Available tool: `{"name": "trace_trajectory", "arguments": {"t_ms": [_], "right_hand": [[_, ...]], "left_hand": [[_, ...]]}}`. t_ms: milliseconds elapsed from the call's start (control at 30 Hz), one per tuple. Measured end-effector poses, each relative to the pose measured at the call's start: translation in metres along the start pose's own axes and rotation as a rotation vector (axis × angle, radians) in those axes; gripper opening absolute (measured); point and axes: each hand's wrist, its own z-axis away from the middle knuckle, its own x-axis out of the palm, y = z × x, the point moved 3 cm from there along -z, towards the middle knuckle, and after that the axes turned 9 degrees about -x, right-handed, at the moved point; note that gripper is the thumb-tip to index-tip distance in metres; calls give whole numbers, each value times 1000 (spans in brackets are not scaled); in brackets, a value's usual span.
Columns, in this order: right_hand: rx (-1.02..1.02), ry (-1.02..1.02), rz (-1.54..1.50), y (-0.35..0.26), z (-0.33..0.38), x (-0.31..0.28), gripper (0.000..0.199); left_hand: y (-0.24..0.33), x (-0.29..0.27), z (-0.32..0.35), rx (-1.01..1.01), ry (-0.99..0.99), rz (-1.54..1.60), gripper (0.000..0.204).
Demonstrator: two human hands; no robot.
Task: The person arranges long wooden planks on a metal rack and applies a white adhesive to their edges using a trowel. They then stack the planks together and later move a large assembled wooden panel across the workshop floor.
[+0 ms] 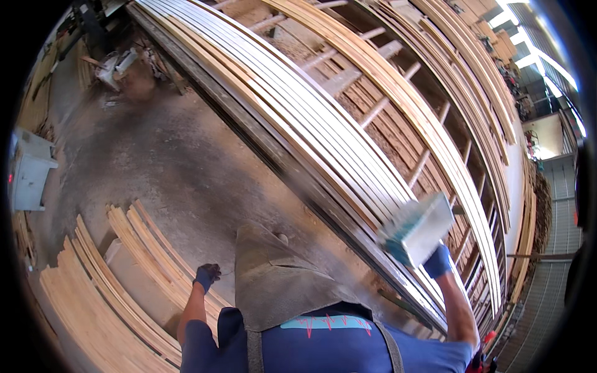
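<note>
My right hand (pixel 438 261), in a blue glove, grips a white block with a teal underside (pixel 415 229) and holds it over the long pale wooden slats (pixel 298 112) lying side by side on a rack. The block looks blurred. My left hand (pixel 207 275), in a dark blue glove, hangs at my side above the floor with its fingers curled and nothing in it. A brown leather apron (pixel 273 280) covers my front.
Stacks of pale wood strips (pixel 93 292) lie on the concrete floor (pixel 174 168) at lower left. A grey machine box (pixel 28 171) stands at the left edge. More slats and cross rails (pixel 435 93) fill the rack to the right. A tool (pixel 115 65) lies at top left.
</note>
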Motion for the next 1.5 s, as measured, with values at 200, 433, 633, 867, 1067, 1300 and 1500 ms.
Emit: {"name": "trace_trajectory", "arguments": {"t_ms": [200,433,633,867,1067,1300,1500], "right_hand": [[-98,182,164,-42,-26,-4,26],[-349,158,196,-251,-269,-11,22],[-316,22,450,-471,-542,-6,21],[-509,184,479,-684,-793,11,27],[-524,208,315,-733,-849,22,25],[-402,40,-105,-512,-660,23,27],[-233,-6,395,-448,-499,-20,27]], "left_hand": [[49,-40,7,-44,-31,15,26],[182,-126,-23,111,-119,234,24],[236,-231,-55,231,-87,482,17],[258,-331,-72,313,39,614,13],[273,-354,-77,363,51,518,14],[299,-384,-77,146,-64,568,11],[301,-390,-86,-45,8,419,22]]}}
